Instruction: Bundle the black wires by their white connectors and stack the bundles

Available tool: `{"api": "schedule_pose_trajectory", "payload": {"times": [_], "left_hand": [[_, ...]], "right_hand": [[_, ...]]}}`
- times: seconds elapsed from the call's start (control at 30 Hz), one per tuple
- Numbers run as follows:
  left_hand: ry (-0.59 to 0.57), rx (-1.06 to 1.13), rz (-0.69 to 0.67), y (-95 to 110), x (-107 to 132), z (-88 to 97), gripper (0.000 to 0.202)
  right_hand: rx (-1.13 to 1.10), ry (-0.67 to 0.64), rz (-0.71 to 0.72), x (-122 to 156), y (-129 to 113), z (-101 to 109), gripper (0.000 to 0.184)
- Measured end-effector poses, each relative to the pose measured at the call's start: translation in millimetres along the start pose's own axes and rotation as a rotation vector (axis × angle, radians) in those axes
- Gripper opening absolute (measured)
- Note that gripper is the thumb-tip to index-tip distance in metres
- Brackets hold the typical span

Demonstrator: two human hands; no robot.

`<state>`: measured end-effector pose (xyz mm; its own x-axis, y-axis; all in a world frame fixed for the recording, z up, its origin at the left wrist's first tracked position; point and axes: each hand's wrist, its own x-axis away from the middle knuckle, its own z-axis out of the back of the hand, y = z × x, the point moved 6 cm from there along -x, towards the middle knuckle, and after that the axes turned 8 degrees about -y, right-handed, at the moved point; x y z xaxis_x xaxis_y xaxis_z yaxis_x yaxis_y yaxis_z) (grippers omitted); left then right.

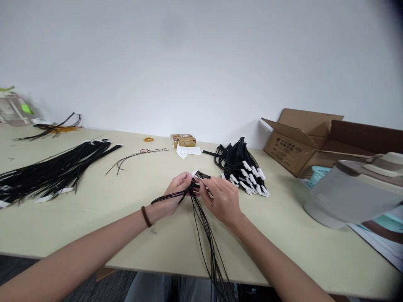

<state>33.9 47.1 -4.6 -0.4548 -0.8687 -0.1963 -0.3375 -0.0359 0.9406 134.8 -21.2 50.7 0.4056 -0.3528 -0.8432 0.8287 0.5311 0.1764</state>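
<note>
Holding a bundle of black wires above the tabletop, between its front and back edges and about midway from left to right; gripping the gathered crossing of strands in the left hand, thumb and fingers closed on it; pinching strands just to the right with thumb and forefinger of the right hand, though cannot tell how many behind those fingers; placed on the far side of the grip, with a white connector closer to the left thumb than to the right fingertips, and with short strands leading from it rightward to the latter; looping back in part over the left wrist; running otherwise, along the long axis, from the grip toward the front edge, veering slightly right, and dropping over it nearer the right forearm; lying beyond the right hand, toward the back edge, a pile of white-ended cables.
</note>
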Motion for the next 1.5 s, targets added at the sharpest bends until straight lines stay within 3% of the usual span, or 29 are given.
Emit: {"api": "schedule_pose_trajectory", "payload": {"times": [1.5], "left_hand": [[-0.01,-0.043,0.019,-3.1,-0.2,2.2,0.028]], "right_hand": [[-0.008,-0.034,-0.003,0.8,0.0,-3.1,0.014]]}}
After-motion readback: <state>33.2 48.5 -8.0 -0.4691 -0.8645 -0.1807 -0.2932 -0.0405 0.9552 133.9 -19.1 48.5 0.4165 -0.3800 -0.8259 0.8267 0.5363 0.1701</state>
